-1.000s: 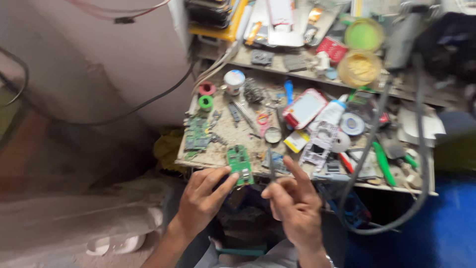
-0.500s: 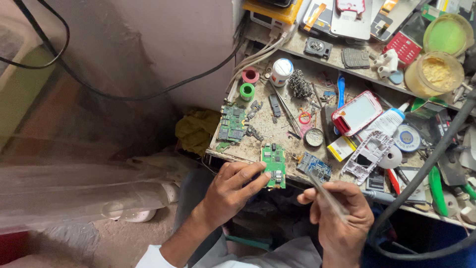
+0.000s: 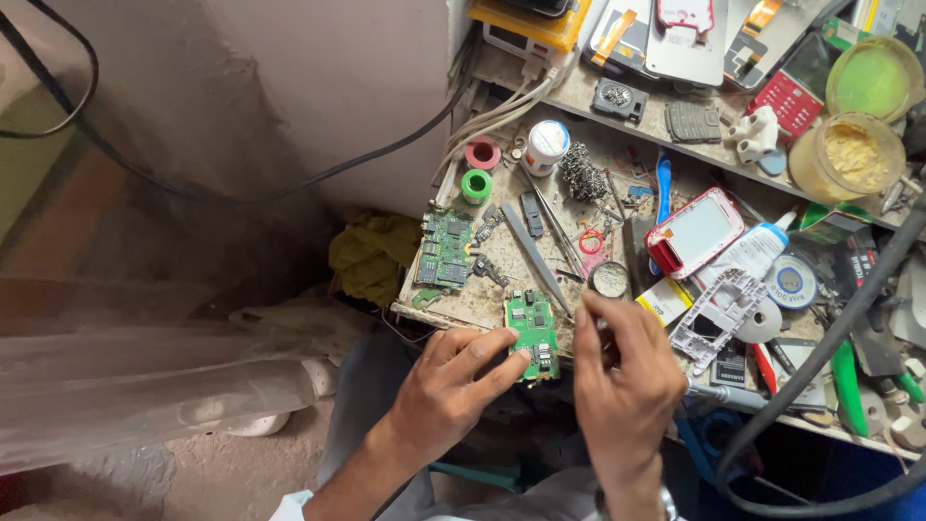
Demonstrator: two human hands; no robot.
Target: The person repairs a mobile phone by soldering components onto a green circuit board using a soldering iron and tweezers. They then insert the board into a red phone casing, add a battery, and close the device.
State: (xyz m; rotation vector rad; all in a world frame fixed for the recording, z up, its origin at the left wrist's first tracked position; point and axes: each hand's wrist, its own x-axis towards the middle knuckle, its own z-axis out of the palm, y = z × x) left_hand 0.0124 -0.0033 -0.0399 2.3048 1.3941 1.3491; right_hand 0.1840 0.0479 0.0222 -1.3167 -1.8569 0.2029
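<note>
A person sits at a cluttered repair bench (image 3: 482, 299), seen from above. The left hand (image 3: 453, 386) pins a small green circuit board (image 3: 533, 333) against the bench's near edge, its fingers (image 3: 492, 352) pressed along the board's left side and lower corner. The right hand (image 3: 622, 381) hangs just beside the board on its right, fingers pinched together around something thin; what it is cannot be told, since the fingers hide it.

The work looks to be at an early or middle stage: the board lies bare, out of any casing, steadied for close work, and no tool tip shows on it. The phone parts around it remain unassembled.

The board is flat, rectangular, glossy green, studded with tiny metal components. A second, larger green board (image 3: 444, 249) lies further left on the dusty, stained surface. Metal tweezers (image 3: 535, 256) lie diagonally near it. Behind them sit a tangle of grey wire wool (image 3: 582, 174), a small white jar (image 3: 547, 145), and pink (image 3: 482, 152) and green (image 3: 476, 185) tape rolls. To the right rest a red-edged phone frame (image 3: 696, 232), a white plastic frame (image 3: 719, 307), and two round tubs of yellowish paste (image 3: 849, 154). A thick black cable (image 3: 820, 357) curves across the right side.
</note>
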